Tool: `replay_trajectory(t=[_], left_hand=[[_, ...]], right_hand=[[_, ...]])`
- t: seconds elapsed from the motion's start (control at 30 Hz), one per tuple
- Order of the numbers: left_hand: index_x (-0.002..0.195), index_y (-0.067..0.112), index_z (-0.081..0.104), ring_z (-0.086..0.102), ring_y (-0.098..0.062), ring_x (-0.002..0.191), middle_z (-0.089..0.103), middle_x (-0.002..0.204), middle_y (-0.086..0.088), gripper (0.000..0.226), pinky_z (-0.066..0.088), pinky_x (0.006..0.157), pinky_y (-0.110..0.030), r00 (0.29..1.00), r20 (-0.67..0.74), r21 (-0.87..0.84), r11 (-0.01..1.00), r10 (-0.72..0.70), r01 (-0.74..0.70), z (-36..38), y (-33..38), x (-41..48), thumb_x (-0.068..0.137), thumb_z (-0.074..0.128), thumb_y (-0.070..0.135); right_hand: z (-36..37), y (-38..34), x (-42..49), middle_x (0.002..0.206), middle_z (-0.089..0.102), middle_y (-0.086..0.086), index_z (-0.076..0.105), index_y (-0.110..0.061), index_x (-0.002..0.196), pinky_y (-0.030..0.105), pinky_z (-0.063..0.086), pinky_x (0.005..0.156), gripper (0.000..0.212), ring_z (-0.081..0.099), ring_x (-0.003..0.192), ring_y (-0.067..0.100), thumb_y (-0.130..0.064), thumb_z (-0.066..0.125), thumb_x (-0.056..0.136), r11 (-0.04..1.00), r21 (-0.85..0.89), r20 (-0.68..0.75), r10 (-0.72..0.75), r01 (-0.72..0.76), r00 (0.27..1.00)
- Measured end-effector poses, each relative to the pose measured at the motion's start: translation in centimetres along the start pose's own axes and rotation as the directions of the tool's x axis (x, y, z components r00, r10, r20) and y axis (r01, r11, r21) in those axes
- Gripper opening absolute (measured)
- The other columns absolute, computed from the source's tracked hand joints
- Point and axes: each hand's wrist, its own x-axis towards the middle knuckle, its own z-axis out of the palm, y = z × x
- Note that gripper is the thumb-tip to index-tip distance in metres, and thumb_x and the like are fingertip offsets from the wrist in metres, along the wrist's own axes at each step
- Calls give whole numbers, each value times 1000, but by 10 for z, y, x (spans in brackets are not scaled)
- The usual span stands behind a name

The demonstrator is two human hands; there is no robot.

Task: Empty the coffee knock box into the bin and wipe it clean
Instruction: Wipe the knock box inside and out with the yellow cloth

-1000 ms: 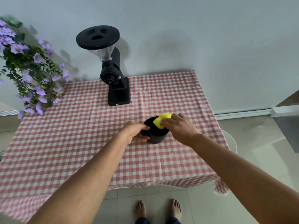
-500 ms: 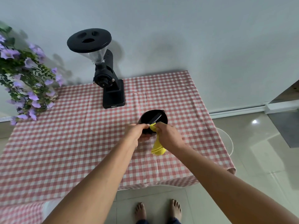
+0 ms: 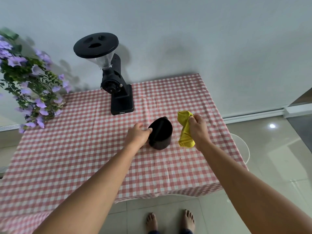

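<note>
- Since half a second ago, your right hand (image 3: 196, 128) is drawing the yellow cloth (image 3: 185, 130) out of the knock box (image 3: 161, 133) and off to the right, so the cloth is now hanging clear of the rim instead of draping over its near edge.
- Your right hand is pinching the cloth closed between thumb and fingers near its top, letting the rest dangle just above the checked tablecloth (image 3: 84, 149); holding it apart from the box is probably keeping any picked-up grounds from dropping back inside.
- Your left hand (image 3: 137, 135) is resting against the box's left wall, fingers curled loosely round it with the fingertips at the rim, steadying it rather than lifting it.
- The knock box is standing upright on the tablecloth, right of centre and nearer you than the black grinder (image 3: 116, 81), with its bar crossing the dark interior; no grounds are showing inside, though the shadow is hiding the bottom.
- Judging by this, the emptying looks done and the wiping is finishing or pausing between passes.
- At the table's right edge a white rim (image 3: 243, 149) is peeking out below, perhaps the bin.
</note>
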Motion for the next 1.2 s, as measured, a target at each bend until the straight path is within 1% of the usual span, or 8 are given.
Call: replay_trajectory(t=[0.2, 0.37, 0.5, 0.63, 0.8, 0.93, 1.07, 1.2], left_hand=[[123, 22, 71, 69, -20, 95, 75, 109, 0, 42, 53, 68, -30, 962, 24, 311, 912, 274, -267, 13, 23, 1, 90, 69, 47], [115, 15, 71, 69, -23, 94, 74, 106, -4, 35, 54, 71, -34, 968, 103, 340, 906, 228, -250, 17, 31, 8, 93, 68, 41], [105, 18, 76, 70, -20, 89, 76, 96, 0, 25, 59, 80, -39, 981, 97, 154, 971, 170, -183, 9, 22, 11, 90, 71, 38], [119, 18, 73, 69, -17, 90, 71, 94, 7, 35, 60, 80, -34, 996, 31, -189, 979, 88, -80, 6, 20, 4, 88, 75, 34], [117, 14, 73, 75, -21, 92, 78, 98, -2, 33, 63, 78, -34, 991, 93, -474, 880, 97, -42, 9, 27, -12, 87, 78, 27], [111, 16, 74, 73, -23, 93, 77, 95, -1, 26, 61, 73, -31, 999, 24, -599, 800, -27, 36, 11, 35, -15, 87, 78, 27], [107, 15, 76, 74, -22, 88, 78, 97, -5, 25, 56, 56, -21, 997, 8, -629, 774, -81, 68, 13, 38, -19, 86, 79, 28], [113, 15, 75, 74, -23, 91, 78, 102, -5, 36, 57, 63, -23, 1000, 8, -617, 787, -5, 9, 10, 45, -24, 82, 83, 31]], right_hand=[[32, 19, -22, 66, 57, -8, 65, -17, 93, 23, 40, 49, 26, 50, 54, 6, -30, 43, 99, 998, -66, 80, 0, 5, 997], [36, 16, -30, 109, 64, -12, 64, -27, 128, 26, 48, 85, 32, 61, 101, 10, -29, 44, 103, 987, 105, 259, 89, -119, 962], [30, 14, -32, 130, 63, -3, 61, -23, 135, 27, 47, 94, 36, 58, 118, 15, -30, 49, 103, 987, 103, 339, 80, -121, 938], [34, 5, -44, 116, 71, -14, 70, -45, 116, 15, 52, 81, 27, 65, 109, 4, -39, 53, 96, 985, 172, 303, -43, -11, 952], [34, -11, -36, 135, 61, -1, 63, -41, 129, 49, 37, 112, 41, 44, 136, 27, -55, 48, 94, 991, 127, 189, 28, -52, 982], [36, -7, -47, 140, 56, -4, 61, -53, 123, 50, 45, 108, 29, 49, 133, 21, -43, 43, 102, 962, 269, 214, -99, 39, 972], [51, -2, -58, 157, 38, -10, 50, -41, 142, 50, 20, 122, 40, 21, 150, 12, -42, 37, 103, 949, 217, 146, -262, 228, 954], [47, -11, -48, 150, 48, -5, 51, -39, 142, 51, 32, 116, 40, 38, 142, 17, -43, 35, 105, 944, 278, 90, -210, 178, 974]])
